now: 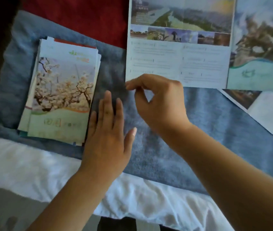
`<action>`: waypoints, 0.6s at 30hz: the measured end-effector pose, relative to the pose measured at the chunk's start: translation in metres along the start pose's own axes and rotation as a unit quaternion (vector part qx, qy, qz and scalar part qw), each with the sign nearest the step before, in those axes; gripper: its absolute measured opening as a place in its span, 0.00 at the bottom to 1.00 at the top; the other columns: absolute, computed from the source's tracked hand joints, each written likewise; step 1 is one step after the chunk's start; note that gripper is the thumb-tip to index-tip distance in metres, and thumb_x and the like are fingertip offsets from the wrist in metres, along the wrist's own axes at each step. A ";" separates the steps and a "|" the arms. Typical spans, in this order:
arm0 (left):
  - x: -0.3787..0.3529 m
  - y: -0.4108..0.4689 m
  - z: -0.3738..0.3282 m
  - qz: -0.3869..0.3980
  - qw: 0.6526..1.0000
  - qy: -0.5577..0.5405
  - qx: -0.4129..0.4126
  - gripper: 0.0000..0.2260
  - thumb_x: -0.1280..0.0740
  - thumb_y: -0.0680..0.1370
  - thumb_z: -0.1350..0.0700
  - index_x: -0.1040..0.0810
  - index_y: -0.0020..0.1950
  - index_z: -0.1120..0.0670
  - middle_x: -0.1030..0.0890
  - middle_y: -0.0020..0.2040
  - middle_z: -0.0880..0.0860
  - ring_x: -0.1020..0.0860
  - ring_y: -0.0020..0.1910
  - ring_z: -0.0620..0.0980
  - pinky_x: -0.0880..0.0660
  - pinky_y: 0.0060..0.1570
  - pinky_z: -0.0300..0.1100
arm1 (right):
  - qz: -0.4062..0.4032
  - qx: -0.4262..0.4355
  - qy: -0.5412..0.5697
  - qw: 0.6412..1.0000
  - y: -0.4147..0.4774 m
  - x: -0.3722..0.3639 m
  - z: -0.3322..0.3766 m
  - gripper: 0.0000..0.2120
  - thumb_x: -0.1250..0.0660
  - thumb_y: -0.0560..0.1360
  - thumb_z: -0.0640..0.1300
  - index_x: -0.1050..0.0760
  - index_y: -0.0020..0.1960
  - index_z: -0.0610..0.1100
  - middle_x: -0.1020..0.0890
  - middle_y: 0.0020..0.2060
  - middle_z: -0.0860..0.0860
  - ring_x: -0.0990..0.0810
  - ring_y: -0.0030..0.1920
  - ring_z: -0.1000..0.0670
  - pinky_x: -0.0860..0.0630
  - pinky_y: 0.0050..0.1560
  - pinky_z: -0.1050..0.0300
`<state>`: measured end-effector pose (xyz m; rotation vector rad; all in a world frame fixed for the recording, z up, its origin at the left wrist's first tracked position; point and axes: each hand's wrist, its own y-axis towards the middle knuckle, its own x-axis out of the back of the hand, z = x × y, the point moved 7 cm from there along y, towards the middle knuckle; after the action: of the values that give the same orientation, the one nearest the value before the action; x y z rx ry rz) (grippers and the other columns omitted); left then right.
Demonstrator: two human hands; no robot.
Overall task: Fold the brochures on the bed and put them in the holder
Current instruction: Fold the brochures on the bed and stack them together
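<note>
Reaching toward the near-left corner of the unfolded brochure (179, 60), the right hand (159, 104) has forefinger and thumb curled toward a pinch. Blur keeps me from telling whether they grip the paper. The left hand (107, 135) lies flat with straight fingers on the blue blanket (207, 122), just beside the stack of folded brochures (60, 90), and holds nothing. The unfolded brochure lies spread on the bed beyond both hands, with more open sheets (265, 114) to its right. No holder is in view. To fold it well, I would take the corner cleanly, carry the left panel over along the crease between panels, square the edges, then press the fold down with the flat left hand.
</note>
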<state>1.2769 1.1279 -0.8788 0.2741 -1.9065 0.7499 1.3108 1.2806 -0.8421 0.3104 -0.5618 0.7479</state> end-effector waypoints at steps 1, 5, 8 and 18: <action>-0.002 0.003 -0.022 -0.006 1.000 0.001 -0.027 0.32 0.50 0.86 0.43 0.53 0.84 0.60 0.60 0.82 0.64 0.55 0.83 0.62 0.48 0.80 0.59 | -0.032 0.010 -0.005 0.999 -0.002 0.022 -0.010 0.13 0.34 0.72 0.30 0.14 0.46 0.42 0.12 0.45 0.51 0.13 0.49 0.51 0.18 0.49 0.49; 0.002 0.040 -0.097 -0.038 0.994 -0.011 -0.100 0.32 0.48 0.86 0.43 0.53 0.84 0.57 0.61 0.83 0.62 0.56 0.83 0.60 0.52 0.80 0.55 | -0.062 -0.031 -0.119 0.990 -0.003 0.097 -0.068 0.18 0.37 0.77 0.32 0.17 0.63 0.42 0.20 0.67 0.44 0.26 0.73 0.44 0.29 0.72 0.44; 0.007 0.085 -0.143 -0.046 0.993 -0.016 -0.106 0.31 0.50 0.85 0.43 0.54 0.84 0.56 0.64 0.83 0.59 0.59 0.83 0.58 0.59 0.79 0.51 | -0.069 -0.122 -0.211 0.967 -0.002 0.157 -0.117 0.22 0.37 0.81 0.40 0.27 0.75 0.46 0.34 0.79 0.43 0.42 0.81 0.41 0.41 0.79 0.39; -0.016 0.179 -0.186 -0.046 0.990 0.107 -0.077 0.31 0.56 0.84 0.37 0.62 0.84 0.48 0.65 0.83 0.53 0.65 0.82 0.57 0.65 0.78 0.56 | 0.105 -0.187 -0.326 0.921 -0.024 0.208 -0.202 0.34 0.50 0.83 0.64 0.55 0.84 0.53 0.56 0.83 0.45 0.61 0.82 0.43 0.63 0.81 0.47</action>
<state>1.3323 1.3785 -0.9075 0.1757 -1.7251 0.5443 1.5259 1.4708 -0.8864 0.1361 -1.3704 0.7175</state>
